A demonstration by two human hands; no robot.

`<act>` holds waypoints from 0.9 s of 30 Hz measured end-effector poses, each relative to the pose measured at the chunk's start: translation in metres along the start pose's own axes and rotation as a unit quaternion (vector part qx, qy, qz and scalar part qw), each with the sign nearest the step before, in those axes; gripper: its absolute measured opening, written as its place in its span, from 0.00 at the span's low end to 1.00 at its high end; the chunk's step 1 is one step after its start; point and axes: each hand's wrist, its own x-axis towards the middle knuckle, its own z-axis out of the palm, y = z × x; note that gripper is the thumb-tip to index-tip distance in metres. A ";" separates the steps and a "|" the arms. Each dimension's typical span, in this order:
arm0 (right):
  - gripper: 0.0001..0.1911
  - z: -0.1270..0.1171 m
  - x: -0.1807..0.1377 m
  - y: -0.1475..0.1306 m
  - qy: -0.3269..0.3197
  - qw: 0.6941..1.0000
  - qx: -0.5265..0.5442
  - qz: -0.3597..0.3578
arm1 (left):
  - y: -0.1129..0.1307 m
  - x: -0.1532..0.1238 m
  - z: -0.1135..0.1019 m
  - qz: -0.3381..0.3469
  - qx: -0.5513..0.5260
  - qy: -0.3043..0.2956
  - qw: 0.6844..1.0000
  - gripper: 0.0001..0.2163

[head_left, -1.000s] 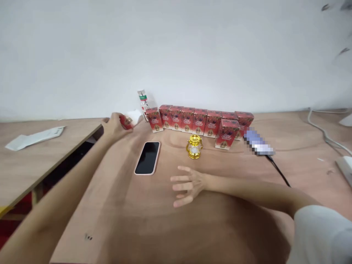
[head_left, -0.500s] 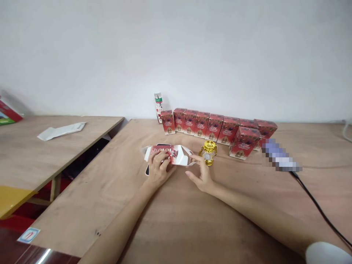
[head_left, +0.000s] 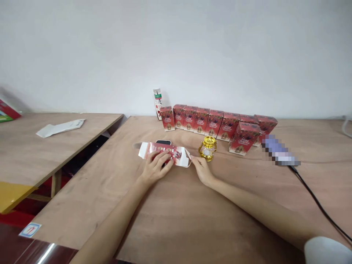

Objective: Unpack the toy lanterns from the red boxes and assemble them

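Observation:
A red-and-white cardboard box (head_left: 180, 153) lies on the table with its white end flaps open. My left hand (head_left: 156, 167) grips it around the middle, fingers over its printed top and thumb along the near side. At the right end, my right hand (head_left: 202, 169) has its thumb and fingers pinched on an end flap. Partly hidden behind and beneath the box is a phone (head_left: 164, 142). Just beyond my right hand stands a small gold lantern (head_left: 208, 149), upright, untouched by either hand.
Several closed red boxes (head_left: 215, 123) stand in a row near the wall, with a small clear-and-white package (head_left: 157, 104) behind their left end. A blurred-out device (head_left: 280, 151) with a black cable (head_left: 313, 196) lies right. A white packet (head_left: 61, 128) rests on the left table.
My right hand has closed its fingers on the box's right end flap. The box now lies flatter and slightly turned, and my left hand has shifted a little on it.

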 end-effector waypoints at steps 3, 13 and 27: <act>0.20 -0.002 0.004 0.008 -0.031 0.998 0.045 0.024 | 0.005 0.003 0.000 0.005 -0.002 -0.012 1.000 0.08; 0.09 -0.008 0.002 -0.013 0.037 0.969 -0.142 -0.197 | 0.010 0.010 -0.005 -0.053 -0.002 -0.005 0.999 0.21; 0.17 -0.006 -0.008 -0.017 0.078 0.926 -0.228 -0.292 | 0.003 -0.001 -0.011 -0.052 -0.043 -0.038 0.997 0.19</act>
